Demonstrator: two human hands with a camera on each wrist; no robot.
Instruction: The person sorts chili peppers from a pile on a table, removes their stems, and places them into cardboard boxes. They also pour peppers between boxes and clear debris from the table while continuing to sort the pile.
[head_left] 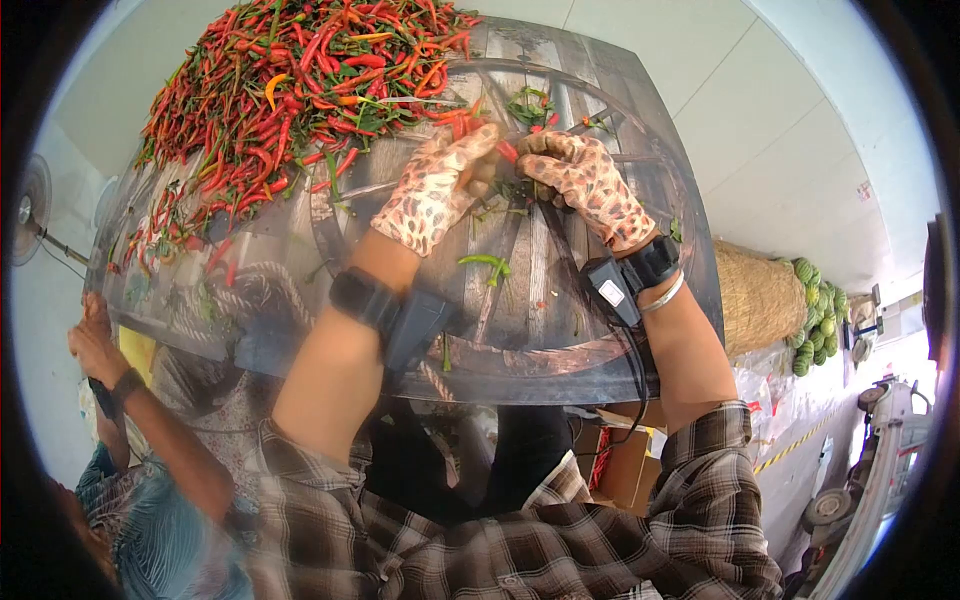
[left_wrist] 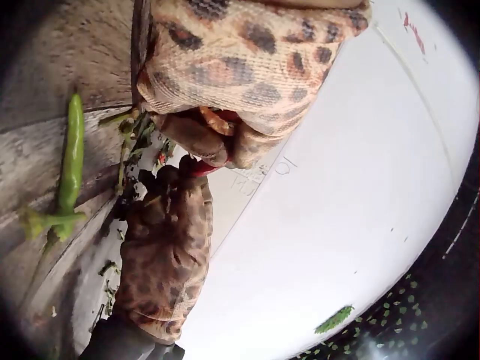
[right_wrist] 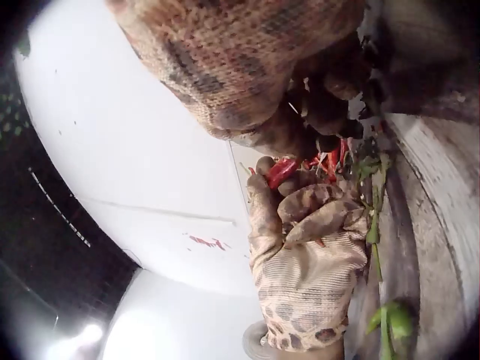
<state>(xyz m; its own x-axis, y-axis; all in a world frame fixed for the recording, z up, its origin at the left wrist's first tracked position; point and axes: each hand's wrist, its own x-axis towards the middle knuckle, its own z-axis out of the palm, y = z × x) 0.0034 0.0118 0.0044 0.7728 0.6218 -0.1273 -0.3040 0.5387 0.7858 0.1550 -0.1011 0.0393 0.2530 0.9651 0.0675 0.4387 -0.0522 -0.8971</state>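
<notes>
Both hands wear leopard-spotted gloves and meet over a wood-patterned table. My left hand curls round some red chilies, and one red chili sticks out at its fingertips. Facing it, my right hand pinches the end of that chili between thumb and fingers. The right fingertips are partly hidden behind the glove in the right wrist view. A green chili lies on the table below the hands. Scraps of green stems and leaves are scattered under the fingers.
A large heap of red chilies covers the table's far left. Torn leaves lie beyond the hands. Another person's hand is at the left edge. A woven sack and stacked striped green melons stand to the right.
</notes>
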